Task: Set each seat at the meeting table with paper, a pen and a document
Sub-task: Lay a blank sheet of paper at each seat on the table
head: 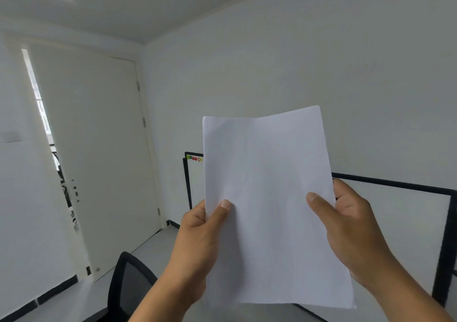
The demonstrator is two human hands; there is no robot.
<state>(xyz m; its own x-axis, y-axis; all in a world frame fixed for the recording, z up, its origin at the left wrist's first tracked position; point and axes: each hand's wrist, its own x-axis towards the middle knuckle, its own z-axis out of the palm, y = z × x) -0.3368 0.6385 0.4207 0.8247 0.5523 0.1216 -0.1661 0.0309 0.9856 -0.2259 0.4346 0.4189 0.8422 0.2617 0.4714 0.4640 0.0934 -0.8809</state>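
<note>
Two hands [200, 232] [351, 232] pinch the paper's [267, 198] side edges, held upright

A white door [99, 153] stands ajar at nine o'clock, daylight showing along its left edge. A black mesh chair back [128, 287] sits at seven o'clock. A black-framed whiteboard [405, 213] leans against the wall at three o'clock, small coloured magnets [194, 159] at its top left corner.

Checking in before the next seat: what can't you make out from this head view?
- Meeting table: out of view.
- Whiteboard: middle hidden behind the paper held by the left hand and right hand.
- Chair: cut off by the bottom edge.
- Sheet count: untellable.
</note>
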